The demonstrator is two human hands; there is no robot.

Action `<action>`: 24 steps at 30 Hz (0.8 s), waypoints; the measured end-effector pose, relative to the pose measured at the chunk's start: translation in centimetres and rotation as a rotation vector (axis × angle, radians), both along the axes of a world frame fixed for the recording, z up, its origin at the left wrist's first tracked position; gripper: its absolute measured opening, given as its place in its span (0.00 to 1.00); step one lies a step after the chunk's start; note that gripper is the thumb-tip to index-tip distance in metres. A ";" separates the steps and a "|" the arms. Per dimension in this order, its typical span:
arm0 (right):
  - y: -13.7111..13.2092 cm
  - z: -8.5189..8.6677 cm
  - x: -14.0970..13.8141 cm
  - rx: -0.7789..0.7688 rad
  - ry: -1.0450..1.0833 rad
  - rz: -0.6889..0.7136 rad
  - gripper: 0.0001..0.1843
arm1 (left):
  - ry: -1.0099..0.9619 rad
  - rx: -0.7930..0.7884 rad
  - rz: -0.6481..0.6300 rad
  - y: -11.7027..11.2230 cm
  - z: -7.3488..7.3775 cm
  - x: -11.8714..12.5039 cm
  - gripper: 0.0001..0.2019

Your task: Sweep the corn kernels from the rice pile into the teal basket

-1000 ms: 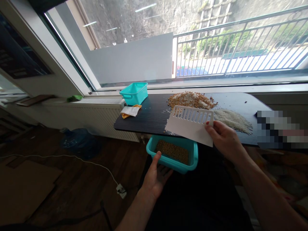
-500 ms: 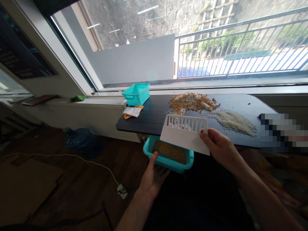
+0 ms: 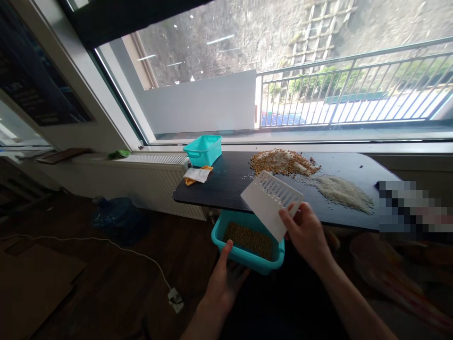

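Observation:
My left hand [image 3: 226, 276] grips the near left side of a turquoise plastic basin [image 3: 244, 257], thumb over the rim and fingers underneath. Brown grains, like beans or kernels, cover the basin's bottom. My right hand [image 3: 306, 231] pinches a flat white slotted scraper [image 3: 264, 205] by its right side, tilted above the basin and the table's front edge. On the dark table [image 3: 219, 196] lies a pile of brown grains mixed with white rice [image 3: 283, 162]. A separate heap of white rice [image 3: 343, 191] is to its right.
A second turquoise basin [image 3: 204, 151] stands at the table's back left, with a white and yellow cloth or packet [image 3: 198, 175] before it. A radiator [image 3: 159, 184] is left of the table. A blue water bottle [image 3: 118, 219] and a power strip [image 3: 175, 300] are on the floor.
The scraper has turned clockwise and tilted, its right end dropping toward the basin. My right hand has moved slightly left and down with it. My left hand keeps its hold.

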State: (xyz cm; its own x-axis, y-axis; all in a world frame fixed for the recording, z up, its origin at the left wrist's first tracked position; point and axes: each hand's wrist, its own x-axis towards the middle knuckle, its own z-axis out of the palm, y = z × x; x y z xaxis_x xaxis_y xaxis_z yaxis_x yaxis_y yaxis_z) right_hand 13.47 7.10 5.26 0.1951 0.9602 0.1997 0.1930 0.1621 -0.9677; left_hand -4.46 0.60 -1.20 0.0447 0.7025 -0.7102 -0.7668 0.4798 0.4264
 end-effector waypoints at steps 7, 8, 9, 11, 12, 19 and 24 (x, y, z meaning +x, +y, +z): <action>1.7 -0.8 -1.1 0.133 -0.452 -0.050 0.13 | 0.018 -0.011 -0.046 0.2 -0.1 1.0 0.24; 1.6 -0.6 -0.7 0.134 -0.488 -0.063 0.13 | 0.022 0.013 -0.059 0.3 0.1 1.3 0.24; 1.5 -0.4 -0.2 0.131 -0.514 -0.077 0.12 | 0.022 0.038 -0.070 0.4 0.3 1.7 0.24; 1.4 0.0 0.8 0.121 -0.549 -0.104 0.12 | 0.001 0.065 -0.083 0.6 0.7 2.4 0.25; 1.3 0.2 1.3 0.116 -0.566 -0.118 0.12 | -0.017 0.072 -0.087 0.7 0.8 2.7 0.25; 1.5 0.8 5.6 0.061 -0.693 -0.257 0.13 | -0.010 0.030 -0.102 1.0 0.7 3.8 0.26; 2.1 0.7 9.0 0.032 -0.743 -0.341 0.13 | -0.036 0.010 -0.114 1.1 0.5 4.4 0.26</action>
